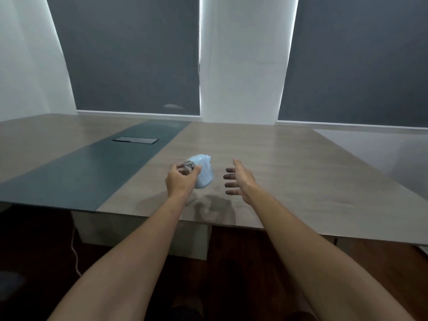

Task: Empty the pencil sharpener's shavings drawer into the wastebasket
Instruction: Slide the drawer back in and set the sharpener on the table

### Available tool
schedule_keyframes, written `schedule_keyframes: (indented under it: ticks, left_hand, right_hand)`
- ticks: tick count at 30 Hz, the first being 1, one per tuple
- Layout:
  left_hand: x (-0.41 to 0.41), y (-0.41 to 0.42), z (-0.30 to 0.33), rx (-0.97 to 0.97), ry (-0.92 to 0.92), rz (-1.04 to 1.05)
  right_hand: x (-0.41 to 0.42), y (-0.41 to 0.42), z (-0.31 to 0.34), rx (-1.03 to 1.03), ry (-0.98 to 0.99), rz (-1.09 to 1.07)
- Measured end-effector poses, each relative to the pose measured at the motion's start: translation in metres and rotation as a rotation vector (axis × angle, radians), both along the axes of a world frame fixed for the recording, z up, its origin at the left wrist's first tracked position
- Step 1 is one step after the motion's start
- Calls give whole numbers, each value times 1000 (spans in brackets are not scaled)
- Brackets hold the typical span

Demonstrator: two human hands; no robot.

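Pencil sharpener held over the table in one hand

Pencil sharpener (203, 172), pale blue, sits tilted in the left hand (181, 181), whose fingers close round its metal crank end, lifting it just above the wooden table (289, 163). Just to the right of that grasp, the right hand (238, 179) hovers empty, fingers spread wide, palm facing the sharpener, not touching it.
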State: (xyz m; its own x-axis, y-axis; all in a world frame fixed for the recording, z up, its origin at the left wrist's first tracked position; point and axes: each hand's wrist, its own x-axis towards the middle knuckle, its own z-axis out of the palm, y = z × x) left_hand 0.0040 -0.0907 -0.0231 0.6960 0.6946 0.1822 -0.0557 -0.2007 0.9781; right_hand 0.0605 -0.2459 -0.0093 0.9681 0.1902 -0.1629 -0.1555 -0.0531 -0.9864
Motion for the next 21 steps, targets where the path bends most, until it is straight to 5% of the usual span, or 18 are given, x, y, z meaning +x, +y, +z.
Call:
schedule_keyframes:
  ticks: [9, 21]
  left_hand:
    - [-33, 56, -15, 159, 32, 241]
    - [-39, 73, -32, 184, 71, 240]
  right_hand:
    - [-12, 39, -16, -44, -2, 48]
    - [-12, 50, -18, -69, -44, -13]
